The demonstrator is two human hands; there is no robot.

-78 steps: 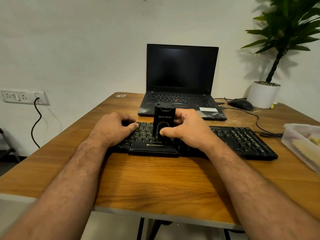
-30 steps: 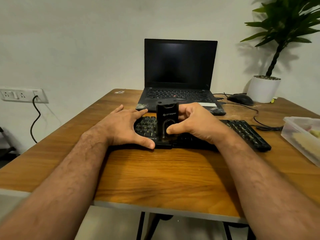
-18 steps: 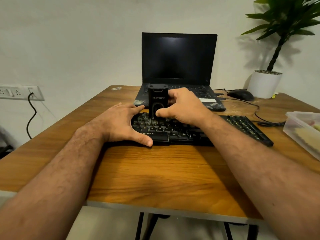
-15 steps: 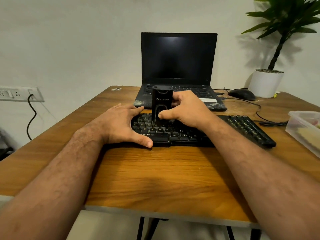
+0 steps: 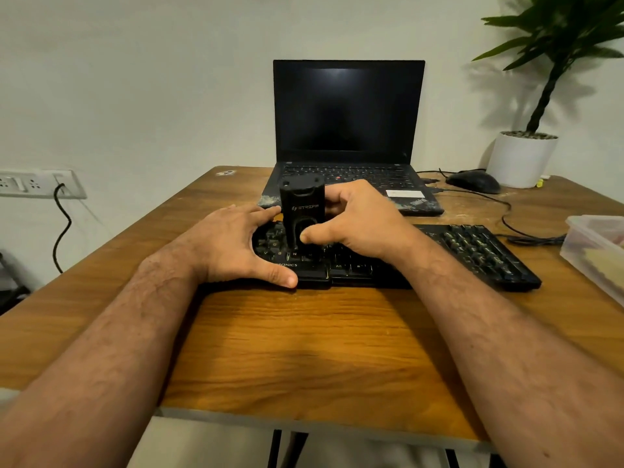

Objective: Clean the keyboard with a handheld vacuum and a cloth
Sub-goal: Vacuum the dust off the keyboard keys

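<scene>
**Two hands on a black keyboard**

Left hand (image 5: 233,244) lies spread flat, fingers open, over the left end of the matte black keyboard (image 5: 472,251) on the grained wooden table (image 5: 304,349). Right hand (image 5: 361,224) is wrapped around the boxy black handheld vacuum (image 5: 302,211), upright on the keys. Farther right sits a translucent plastic container (image 5: 594,251).

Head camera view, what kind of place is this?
Most likely a home or small office desk. A wooden table holds an open laptop, a keyboard and a mouse, with a potted plant in the corner and a wall socket.
</scene>
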